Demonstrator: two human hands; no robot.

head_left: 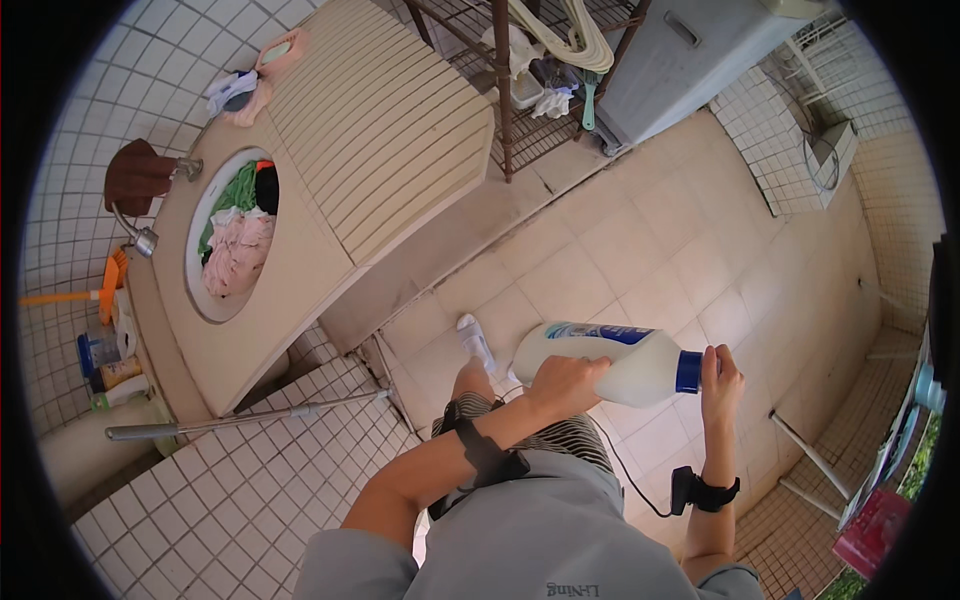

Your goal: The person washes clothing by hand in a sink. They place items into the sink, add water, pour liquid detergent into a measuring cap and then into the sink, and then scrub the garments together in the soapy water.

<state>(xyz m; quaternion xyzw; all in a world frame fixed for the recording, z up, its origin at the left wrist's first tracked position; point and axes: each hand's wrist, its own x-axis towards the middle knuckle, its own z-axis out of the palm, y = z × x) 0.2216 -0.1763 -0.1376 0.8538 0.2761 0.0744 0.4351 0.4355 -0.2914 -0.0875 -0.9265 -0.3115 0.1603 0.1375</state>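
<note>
A large whitish laundry detergent bottle [640,368] with a blue label lies tilted on its side in the air before me. My left hand [568,388] is closed around its body, near the handle side. At the bottle's right end, the fingers of my right hand [722,385] are closed at the blue cap [689,372], which is still at the bottle's mouth. To the left, a round basin [195,262] set in a beige counter holds a heap of pink clothes [240,250] and green cloth [235,195].
A ribbed washboard slab [375,120] adjoins the basin. A metal rack [505,110] and a grey appliance [690,60] stand at the back. A mop pole [250,422] lies along the low tiled ledge at left. A brown cloth [140,178] hangs by the tap.
</note>
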